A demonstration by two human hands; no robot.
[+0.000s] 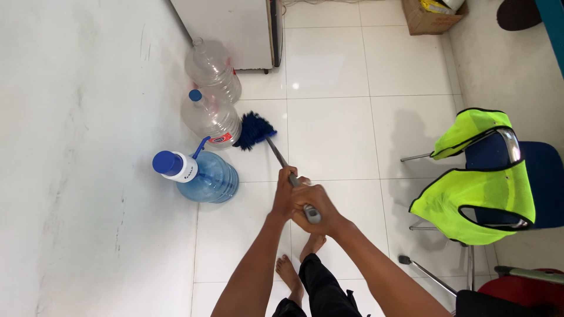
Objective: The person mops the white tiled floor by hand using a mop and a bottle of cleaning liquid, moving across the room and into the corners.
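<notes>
Dark blue mop head (254, 130) on grey handle (281, 157), blue-capped pale blue water jug (202, 176), two clear bottles (212, 94), neon yellow-green vest (477, 194) with black trim, white floor tiles (335, 117).

I see three big water bottles along the white wall: a blue-capped blue bottle (202, 176), a clear blue-capped one (210, 117), and an uncapped clear one (212, 67). A white cabinet (235, 29) stands behind. A yellow-green vest (476, 199) drapes a blue chair (543, 182); a cardboard box (429, 17) sits far off.
</notes>
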